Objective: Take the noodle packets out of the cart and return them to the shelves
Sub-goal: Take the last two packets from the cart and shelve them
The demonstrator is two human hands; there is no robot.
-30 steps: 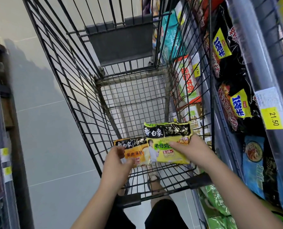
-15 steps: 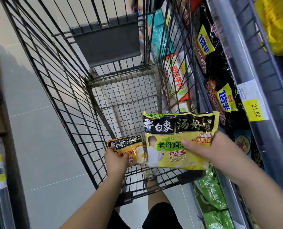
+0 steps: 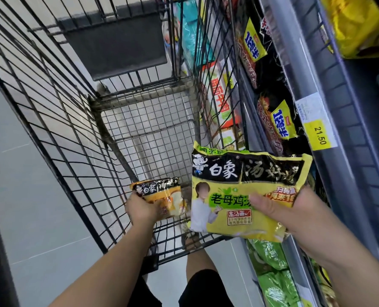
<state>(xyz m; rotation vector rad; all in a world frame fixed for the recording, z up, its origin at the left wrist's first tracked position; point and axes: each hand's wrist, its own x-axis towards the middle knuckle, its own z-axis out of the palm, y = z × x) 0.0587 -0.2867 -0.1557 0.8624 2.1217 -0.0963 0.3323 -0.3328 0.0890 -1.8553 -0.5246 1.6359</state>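
A black wire cart [image 3: 57, 120] surrounds your hands, shelves [image 3: 330, 134] just to your right. Your right hand [image 3: 294, 209] grips a large yellow-green noodle packet [image 3: 232, 191], raised beside the shelves. Your left hand [image 3: 143, 210] clasps a smaller orange noodle packet [image 3: 162, 193] low inside the cart.

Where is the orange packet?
In the head view, lower middle: the left hand holds the orange packet low inside the cart, left of the yellow packet.

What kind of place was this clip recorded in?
Most likely a supermarket aisle: a wire cart, a shelf of packaged noodles alongside it, and a yellow price tag reading 21.50 on the shelf edge.
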